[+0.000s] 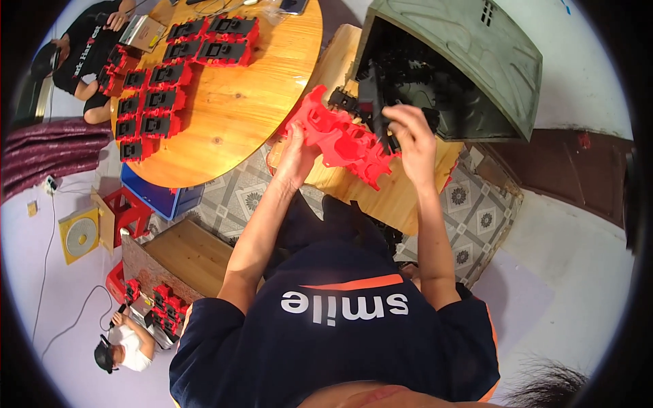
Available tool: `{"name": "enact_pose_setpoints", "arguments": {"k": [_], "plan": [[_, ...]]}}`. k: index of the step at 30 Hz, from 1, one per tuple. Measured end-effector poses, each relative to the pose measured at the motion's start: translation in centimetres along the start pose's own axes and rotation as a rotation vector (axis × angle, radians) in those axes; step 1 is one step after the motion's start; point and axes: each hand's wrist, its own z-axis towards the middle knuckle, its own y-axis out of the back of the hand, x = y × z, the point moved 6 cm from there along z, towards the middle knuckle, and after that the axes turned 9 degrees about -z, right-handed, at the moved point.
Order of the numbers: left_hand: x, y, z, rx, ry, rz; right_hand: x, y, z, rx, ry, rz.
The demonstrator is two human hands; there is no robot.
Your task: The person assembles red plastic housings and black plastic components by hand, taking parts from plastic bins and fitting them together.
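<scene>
My left hand (298, 158) is closed on the left end of a red plastic frame (337, 139) with rounded cutouts, held tilted over the small wooden table (381, 197). My right hand (412, 139) pinches a flat black plastic part (375, 112) just above the frame's right end. Whether the two parts touch, I cannot tell. Behind the frame, another small black part (342, 100) lies on the wood. At the far side a grey-green bin (476, 41) is tipped with its mouth toward me, dark pieces inside it.
The round wooden table (231, 122) at left carries several red-and-black assemblies (160, 100). One person (85, 51) sits beyond it; another person (132, 343) works at the lower left by more assemblies. A blue crate (160, 194) and red stool (132, 214) stand on the tiled floor.
</scene>
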Motion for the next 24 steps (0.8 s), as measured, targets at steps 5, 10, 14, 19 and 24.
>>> {"name": "enact_pose_setpoints", "arguments": {"k": [5,10,14,19,24], "plan": [[0.0,-2.4,-0.1,0.014,0.127,-0.079,4.5,-2.1,-1.3,0.19,0.42,-0.399],[0.5,-3.1,-0.1,0.096,0.18,-0.139,5.9,-4.1,-2.7,0.251,0.589,-0.587],[0.3,-3.0,-0.2,0.123,0.173,-0.143,6.1,-4.7,-3.0,0.253,0.607,-0.614],[0.3,-2.7,-0.3,0.112,0.172,-0.099,6.0,-4.9,-3.3,0.248,0.641,-0.626],[-1.7,-5.1,-1.8,0.187,0.081,-0.164,6.5,-6.2,-4.1,0.289,0.663,-0.67]]}}
